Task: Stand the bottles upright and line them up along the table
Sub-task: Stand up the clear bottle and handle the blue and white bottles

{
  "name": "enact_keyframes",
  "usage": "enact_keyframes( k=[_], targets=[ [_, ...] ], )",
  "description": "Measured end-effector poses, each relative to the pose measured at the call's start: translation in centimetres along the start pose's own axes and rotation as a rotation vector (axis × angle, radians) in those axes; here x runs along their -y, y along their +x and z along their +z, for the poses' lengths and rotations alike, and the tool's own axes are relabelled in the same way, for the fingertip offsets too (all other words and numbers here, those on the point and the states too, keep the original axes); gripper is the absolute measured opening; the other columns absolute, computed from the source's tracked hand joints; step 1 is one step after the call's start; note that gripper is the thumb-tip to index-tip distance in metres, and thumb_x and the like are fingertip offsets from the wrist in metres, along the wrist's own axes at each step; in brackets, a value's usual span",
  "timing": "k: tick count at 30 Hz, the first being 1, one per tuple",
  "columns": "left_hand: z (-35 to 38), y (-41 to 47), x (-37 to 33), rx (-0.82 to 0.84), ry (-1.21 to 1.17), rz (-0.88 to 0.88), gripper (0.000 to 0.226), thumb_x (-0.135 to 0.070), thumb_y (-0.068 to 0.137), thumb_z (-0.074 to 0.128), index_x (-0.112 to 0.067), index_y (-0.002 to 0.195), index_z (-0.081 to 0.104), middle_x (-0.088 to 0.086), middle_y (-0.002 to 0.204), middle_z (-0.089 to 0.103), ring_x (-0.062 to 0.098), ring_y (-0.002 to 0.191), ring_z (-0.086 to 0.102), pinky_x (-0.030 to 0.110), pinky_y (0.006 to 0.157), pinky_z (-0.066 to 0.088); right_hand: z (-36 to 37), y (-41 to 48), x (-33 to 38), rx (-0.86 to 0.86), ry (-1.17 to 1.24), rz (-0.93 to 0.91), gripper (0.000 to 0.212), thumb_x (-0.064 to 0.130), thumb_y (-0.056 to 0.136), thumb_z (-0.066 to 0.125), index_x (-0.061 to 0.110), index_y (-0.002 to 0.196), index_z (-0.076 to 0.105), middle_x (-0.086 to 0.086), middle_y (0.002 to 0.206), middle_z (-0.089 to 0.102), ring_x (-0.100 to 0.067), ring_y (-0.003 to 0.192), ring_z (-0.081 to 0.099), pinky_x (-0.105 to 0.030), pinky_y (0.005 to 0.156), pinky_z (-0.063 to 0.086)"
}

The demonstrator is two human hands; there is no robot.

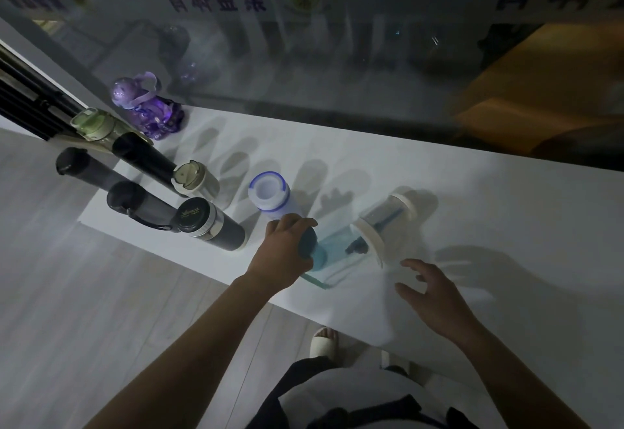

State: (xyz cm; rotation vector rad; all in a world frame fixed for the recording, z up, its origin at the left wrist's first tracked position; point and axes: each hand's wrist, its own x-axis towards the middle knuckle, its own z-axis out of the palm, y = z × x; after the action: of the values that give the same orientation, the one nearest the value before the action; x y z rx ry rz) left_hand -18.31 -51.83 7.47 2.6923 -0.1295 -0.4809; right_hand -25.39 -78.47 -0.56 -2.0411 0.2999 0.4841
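My left hand (pixel 287 251) is closed over the dark cap of a teal translucent bottle (pixel 329 261) that rests at a tilt near the front edge of the white table (pixel 472 226). My right hand (pixel 434 297) hovers open just right of it, touching nothing. A clear bottle with a cream lid (pixel 385 222) lies on its side behind the teal one. Upright to the left stand a white bottle with a blue ring (pixel 270 195), a black flask with a steel band (pixel 209 222), a beige-lidded bottle (pixel 194 177) and several dark bottles (pixel 135 204).
A purple bottle with a strap (pixel 145 104) and a green-lidded one (pixel 93 124) stand at the table's far left. A glass wall (pixel 337 57) runs along the back edge. The floor (pixel 101 293) and my slippered foot (pixel 324 340) lie below the front edge.
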Motion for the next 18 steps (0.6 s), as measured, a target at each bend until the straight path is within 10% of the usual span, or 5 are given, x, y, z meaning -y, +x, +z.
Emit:
enact_keyframes(
  k=[9, 13, 18],
  targets=[
    [0.2, -0.5, 2.1, -0.030, -0.192, 0.041, 0.077, -0.027, 0.075, 0.077, -0.035, 0.141, 0.037, -0.005, 0.145, 0.035, 0.023, 0.128, 0.036, 0.037, 0.103, 0.043, -0.2, 1.2, 2.9, 0.015, -0.214, -0.168, 0.055, 0.034, 0.081, 0.068, 0.027, 0.132, 0.048, 0.003, 0.135, 0.049, -0.018, 0.122, 0.048, -0.034, 0.098, 0.041],
    [0.2, -1.8, 2.7, -0.203, -0.413, 0.022, 0.063, -0.047, 0.086, 0.066, -0.033, 0.141, 0.038, -0.013, 0.140, 0.044, 0.009, 0.125, 0.041, 0.028, 0.103, 0.039, -1.3, 3.7, 5.0, 0.116, -0.734, -0.351, 0.079, 0.039, 0.076, 0.068, 0.034, 0.144, 0.027, -0.002, 0.144, 0.036, -0.026, 0.133, 0.034, -0.039, 0.104, 0.035],
    [3.2, -4.1, 4.9, -0.437, -0.555, -0.235, 0.043, -0.022, 0.097, 0.054, -0.022, 0.140, 0.045, -0.002, 0.144, 0.049, 0.018, 0.133, 0.043, 0.036, 0.111, 0.035, -1.1, 6.9, 6.0, 0.175, -1.196, -0.497, 0.088, 0.025, 0.077, 0.066, 0.033, 0.146, 0.012, -0.006, 0.155, 0.012, -0.030, 0.145, 0.005, -0.048, 0.113, 0.013]
  ],
)
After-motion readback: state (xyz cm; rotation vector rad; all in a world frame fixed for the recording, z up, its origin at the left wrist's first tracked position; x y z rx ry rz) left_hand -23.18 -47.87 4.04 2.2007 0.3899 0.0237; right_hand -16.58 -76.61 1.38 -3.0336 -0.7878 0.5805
